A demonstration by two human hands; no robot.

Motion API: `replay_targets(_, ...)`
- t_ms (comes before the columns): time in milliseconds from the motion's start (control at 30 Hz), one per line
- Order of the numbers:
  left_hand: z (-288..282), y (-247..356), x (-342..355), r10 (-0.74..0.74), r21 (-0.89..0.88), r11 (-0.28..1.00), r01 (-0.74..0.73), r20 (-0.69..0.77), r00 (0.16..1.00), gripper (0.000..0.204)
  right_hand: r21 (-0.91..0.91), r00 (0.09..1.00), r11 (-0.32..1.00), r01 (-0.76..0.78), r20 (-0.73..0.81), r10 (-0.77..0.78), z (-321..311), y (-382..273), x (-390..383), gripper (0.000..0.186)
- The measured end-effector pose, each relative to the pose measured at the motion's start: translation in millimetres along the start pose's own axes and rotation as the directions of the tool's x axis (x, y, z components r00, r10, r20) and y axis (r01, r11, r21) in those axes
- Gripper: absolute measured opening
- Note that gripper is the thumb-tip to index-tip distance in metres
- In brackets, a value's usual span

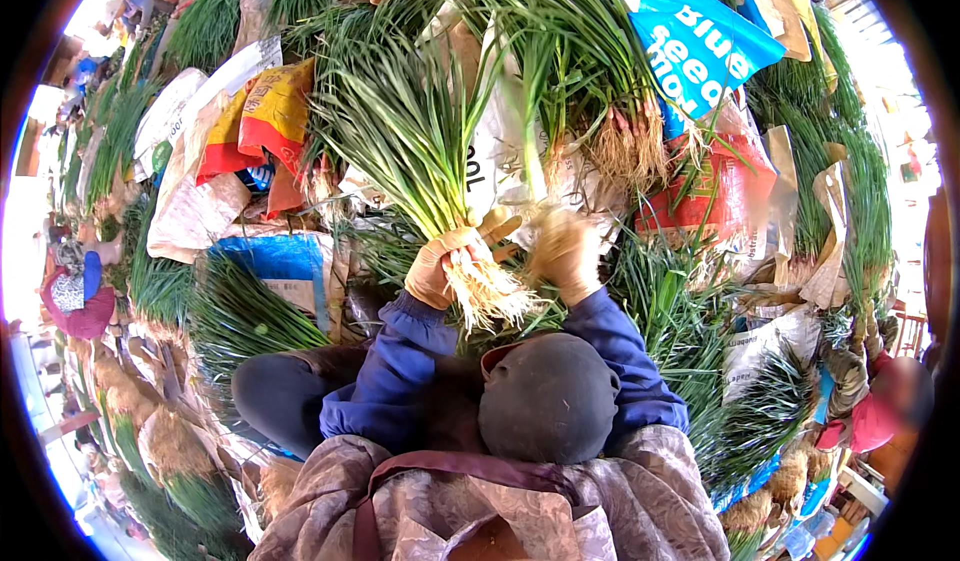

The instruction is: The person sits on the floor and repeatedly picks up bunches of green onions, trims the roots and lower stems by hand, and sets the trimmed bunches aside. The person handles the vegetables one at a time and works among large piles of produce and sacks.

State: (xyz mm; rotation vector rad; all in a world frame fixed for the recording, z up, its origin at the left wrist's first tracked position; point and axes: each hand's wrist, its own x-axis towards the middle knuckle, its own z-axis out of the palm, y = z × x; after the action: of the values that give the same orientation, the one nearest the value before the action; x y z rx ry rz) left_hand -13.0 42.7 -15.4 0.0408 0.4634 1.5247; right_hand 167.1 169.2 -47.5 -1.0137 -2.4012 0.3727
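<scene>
Green onions, gathered into one bundle [420, 141], fan upward and leftward from the middle of the view, their white roots [490, 296] hanging just below the left hand [445, 266]. That hand, in a tan glove, is wrapped around the neck of the bundle where the stalks meet the roots, fingers closed on it. The right hand [565, 253], also gloved, is blurred; it sits just beside the left, against a single pale stalk [528, 151] rising from it, but whether its fingers pinch that stalk or only press on it cannot be told.

Both blue sleeves [400, 361] come up from the lower middle, over a dark rounded cap [550, 396] and a patterned grey garment [480, 511].

Room around the hands is tight. A second rooted bunch [600, 91] lies just right of the held bundle, its root mass near the right hand. Loose greens [670, 301] crowd the right forearm, and another heap [240, 316] lies at the left, beside a blue sack [275, 261]. White printed sacks [190, 201] and an orange-red bag [265, 111] underlie the upper left; a bright blue bag [690, 31] edges the upper right. Another person in red [875, 411] sits at the far right rim, well apart.
</scene>
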Motion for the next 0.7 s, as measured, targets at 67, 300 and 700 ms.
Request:
replay_targets(67,40.4,-0.6,-3.0,0.088,-0.119,0.989,-0.088,-0.010,0.996,0.033,0.711,0.827,0.617,-0.339,-0.087,0.555,-8.5,40.1,-1.6,0.021)
replay_targets(300,7.6,-3.9,6.7,-0.019,0.086,0.996,0.039,-0.217,0.976,0.010,0.584,0.951,0.772,-0.251,0.001,0.308,-26.8,-5.6,-21.0,0.016)
replay_targets(700,31.0,-1.6,3.8,0.057,-0.025,0.998,-0.061,-0.138,0.989,0.019,0.845,0.557,0.510,-0.161,-0.349,0.754,-140.7,108.1,-49.9,0.025)
